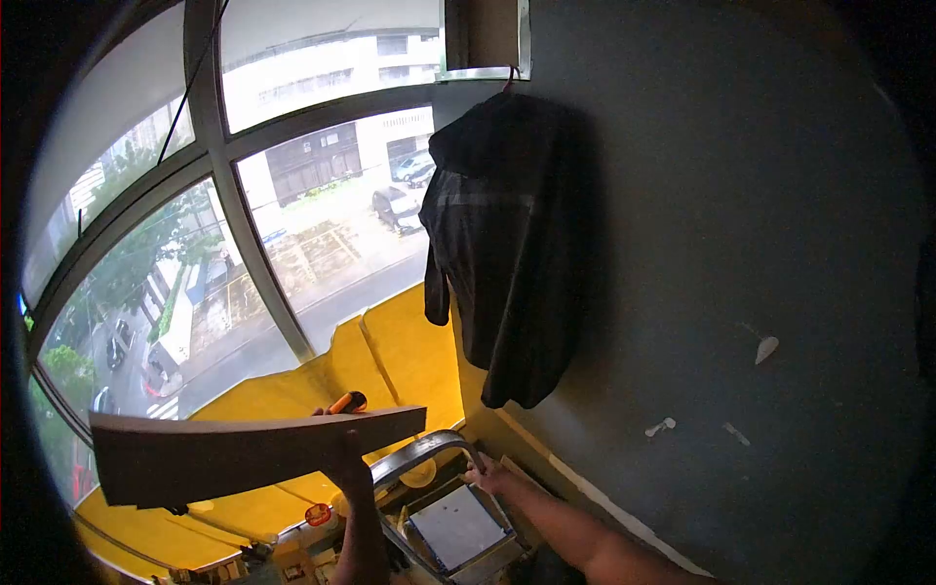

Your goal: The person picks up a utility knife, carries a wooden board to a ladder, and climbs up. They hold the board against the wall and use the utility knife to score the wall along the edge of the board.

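Note:
A long dark board with a pale upper edge spans the lower left of the view. My left hand has its fingers closed round the board near its right end. An orange and black tool shows just above the board's top edge by that hand; what holds it is hidden. My right hand is closed on the curved metal rail of what looks like a stepladder. Below the rail lies a flat pale panel in a dark frame.
A dark jacket hangs on the grey wall at the right. Yellow sheeting covers the area under the large windows. Small boxes and a red round label sit at the bottom.

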